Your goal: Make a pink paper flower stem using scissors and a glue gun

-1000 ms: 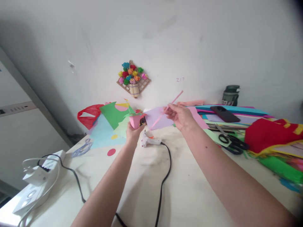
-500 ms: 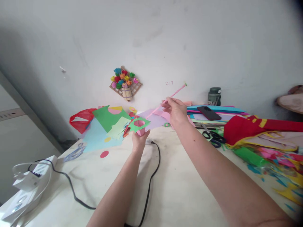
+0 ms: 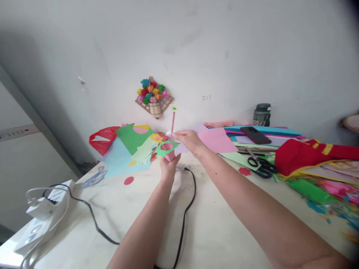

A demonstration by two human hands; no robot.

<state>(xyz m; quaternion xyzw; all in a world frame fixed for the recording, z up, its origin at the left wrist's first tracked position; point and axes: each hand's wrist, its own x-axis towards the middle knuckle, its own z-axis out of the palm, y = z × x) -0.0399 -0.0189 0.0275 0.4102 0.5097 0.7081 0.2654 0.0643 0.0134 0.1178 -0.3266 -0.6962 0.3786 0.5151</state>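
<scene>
My left hand (image 3: 168, 168) is closed around a small pink paper cup (image 3: 169, 156) with a jagged green paper collar (image 3: 161, 151) about its mouth. Between the fingertips of my right hand (image 3: 189, 141) is a thin pink paper stem (image 3: 173, 121), held nearly upright over the cup. A small pale flower with a green centre (image 3: 174, 108) tops the stem. Its lower end reaches the cup's mouth; how deep it goes I cannot tell. Just left of the collar shows a yellow paper flower with a pink centre (image 3: 156, 138).
Coloured paper sheets (image 3: 131, 138) lie along the wall. To the right are scissors (image 3: 259, 164), a phone (image 3: 255, 135), a bottle (image 3: 262, 115) and a red cloth (image 3: 297, 155). A power strip (image 3: 42, 220) stands at left, and a black cable (image 3: 186, 209) crosses the table.
My right hand has come down and left, turning the pink stem from a slant to nearly upright, its lower end now at the cup's mouth. My left hand still holds the cup.
</scene>
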